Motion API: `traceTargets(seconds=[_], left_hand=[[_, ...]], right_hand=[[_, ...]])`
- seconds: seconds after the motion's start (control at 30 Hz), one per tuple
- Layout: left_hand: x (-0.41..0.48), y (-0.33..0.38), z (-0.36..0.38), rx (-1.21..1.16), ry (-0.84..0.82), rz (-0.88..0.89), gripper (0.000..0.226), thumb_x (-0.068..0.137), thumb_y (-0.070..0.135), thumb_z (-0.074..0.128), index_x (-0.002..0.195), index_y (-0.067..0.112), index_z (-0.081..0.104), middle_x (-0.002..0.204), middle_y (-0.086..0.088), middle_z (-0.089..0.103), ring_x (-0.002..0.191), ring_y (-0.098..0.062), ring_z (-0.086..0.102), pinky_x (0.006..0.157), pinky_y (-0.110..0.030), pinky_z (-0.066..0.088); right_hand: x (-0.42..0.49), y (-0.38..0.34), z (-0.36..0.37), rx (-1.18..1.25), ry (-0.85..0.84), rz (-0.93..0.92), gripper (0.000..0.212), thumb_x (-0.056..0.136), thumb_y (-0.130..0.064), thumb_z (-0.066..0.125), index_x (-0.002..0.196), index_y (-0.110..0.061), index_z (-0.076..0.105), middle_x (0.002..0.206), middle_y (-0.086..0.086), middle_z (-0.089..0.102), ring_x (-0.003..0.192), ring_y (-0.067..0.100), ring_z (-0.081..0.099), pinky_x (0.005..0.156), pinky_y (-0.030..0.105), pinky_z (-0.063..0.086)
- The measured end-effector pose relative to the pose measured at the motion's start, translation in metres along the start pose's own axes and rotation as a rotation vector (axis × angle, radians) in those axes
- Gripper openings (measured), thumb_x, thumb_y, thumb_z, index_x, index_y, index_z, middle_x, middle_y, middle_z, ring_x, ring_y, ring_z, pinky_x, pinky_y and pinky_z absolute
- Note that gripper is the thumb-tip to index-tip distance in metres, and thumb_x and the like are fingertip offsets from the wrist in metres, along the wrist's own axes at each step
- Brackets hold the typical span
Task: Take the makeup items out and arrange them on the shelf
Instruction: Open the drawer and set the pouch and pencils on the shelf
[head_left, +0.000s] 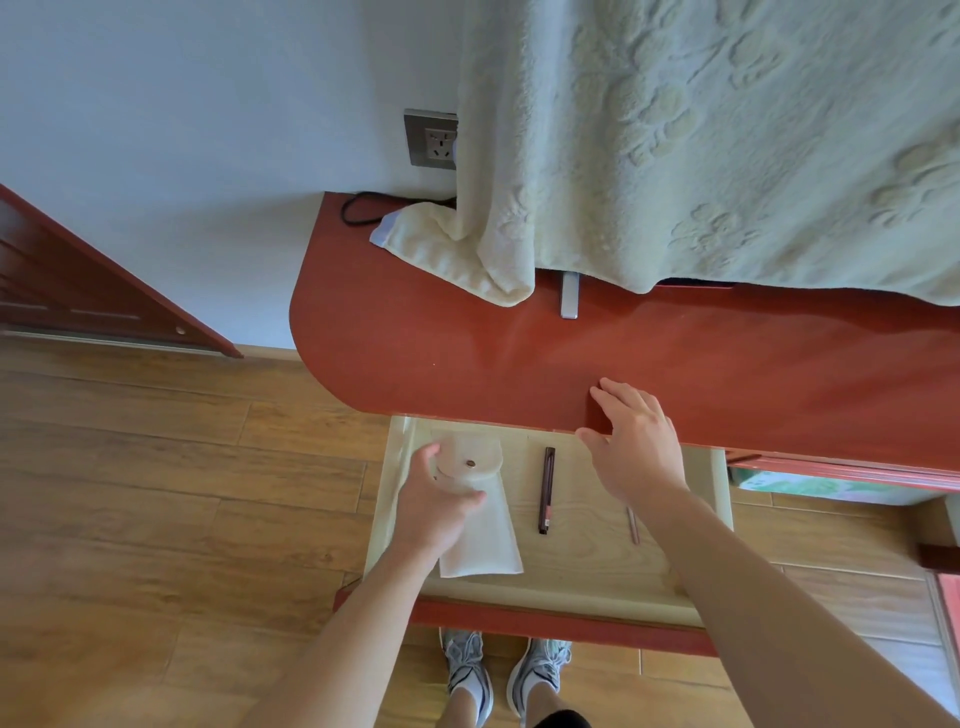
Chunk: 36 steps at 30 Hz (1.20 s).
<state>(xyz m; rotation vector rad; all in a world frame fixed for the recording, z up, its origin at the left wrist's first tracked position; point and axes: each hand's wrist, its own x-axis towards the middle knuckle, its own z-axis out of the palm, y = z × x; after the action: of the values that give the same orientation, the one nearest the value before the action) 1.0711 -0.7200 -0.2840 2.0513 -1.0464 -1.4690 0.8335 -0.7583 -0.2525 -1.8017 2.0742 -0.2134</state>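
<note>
Left hand (437, 503) grips pouch (480, 525) by drawer's (587, 564) left edge, right hand (635, 441) open at shelf (467, 353) edge; pen (546, 491) in drawer, nothing shelved yet.

Red-brown shelf (467, 353), cream pouch (483, 519), paw-patterned pale green blanket (727, 130)

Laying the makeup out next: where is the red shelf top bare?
Bare: the red shelf top from its rounded left end to the right hand, in front of the cream blanket and the metal foot; also right of that hand, below the blanket's hem. Crowded: the back left corner, with blanket folds and a black cable.
</note>
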Motion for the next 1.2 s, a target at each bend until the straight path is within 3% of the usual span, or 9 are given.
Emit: traceTargets(seconds=[0.3, 0.53, 0.87, 1.07, 1.2], left_hand=[[-0.033, 0.031, -0.033, -0.072, -0.178, -0.067, 0.073, 0.073, 0.018, 0.086, 0.131, 0.032, 0.045, 0.103, -0.007, 0.068, 0.093, -0.024, 0.069, 0.088, -0.049, 0.056], [-0.047, 0.068, -0.050, -0.075, -0.240, -0.022, 0.073, 0.071, 0.018, 0.088, 0.129, 0.037, 0.047, 0.105, -0.005, 0.071, 0.092, -0.022, 0.072, 0.088, -0.049, 0.057], [-0.022, 0.114, -0.033, -0.082, -0.133, 0.207, 0.079, 0.071, 0.019, 0.085, 0.132, 0.042, 0.042, 0.116, 0.003, 0.063, 0.103, -0.017, 0.065, 0.089, -0.037, 0.054], [0.014, 0.142, -0.012, -0.021, -0.071, 0.326, 0.075, 0.075, 0.012, 0.080, 0.134, 0.037, 0.041, 0.104, 0.009, 0.062, 0.089, -0.005, 0.063, 0.060, -0.012, 0.044], [0.034, 0.148, -0.003, 0.003, -0.040, 0.366, 0.075, 0.075, 0.011, 0.080, 0.135, 0.035, 0.043, 0.103, 0.012, 0.060, 0.087, -0.003, 0.062, 0.056, -0.006, 0.043]], right_hand=[[-0.002, -0.006, -0.003, 0.030, -0.019, 0.032, 0.056, 0.092, -0.032, 0.063, 0.144, -0.018, 0.046, 0.151, -0.008, 0.039, 0.141, 0.016, 0.027, 0.113, 0.040, 0.029], [-0.002, -0.008, -0.006, 0.031, -0.037, 0.047, 0.057, 0.092, -0.032, 0.063, 0.144, -0.018, 0.046, 0.151, -0.008, 0.039, 0.141, 0.016, 0.027, 0.113, 0.041, 0.030], [0.001, -0.010, -0.010, 0.012, -0.066, 0.059, 0.056, 0.092, -0.033, 0.063, 0.144, -0.020, 0.046, 0.151, -0.009, 0.039, 0.140, 0.014, 0.028, 0.111, 0.039, 0.035], [0.004, -0.012, -0.013, 0.014, -0.075, 0.077, 0.057, 0.092, -0.032, 0.063, 0.145, -0.022, 0.045, 0.151, -0.012, 0.037, 0.140, 0.010, 0.027, 0.104, 0.032, 0.042], [0.006, -0.013, -0.013, 0.012, -0.084, 0.065, 0.058, 0.093, -0.030, 0.063, 0.146, -0.020, 0.043, 0.152, -0.010, 0.036, 0.140, 0.010, 0.026, 0.105, 0.030, 0.040]])
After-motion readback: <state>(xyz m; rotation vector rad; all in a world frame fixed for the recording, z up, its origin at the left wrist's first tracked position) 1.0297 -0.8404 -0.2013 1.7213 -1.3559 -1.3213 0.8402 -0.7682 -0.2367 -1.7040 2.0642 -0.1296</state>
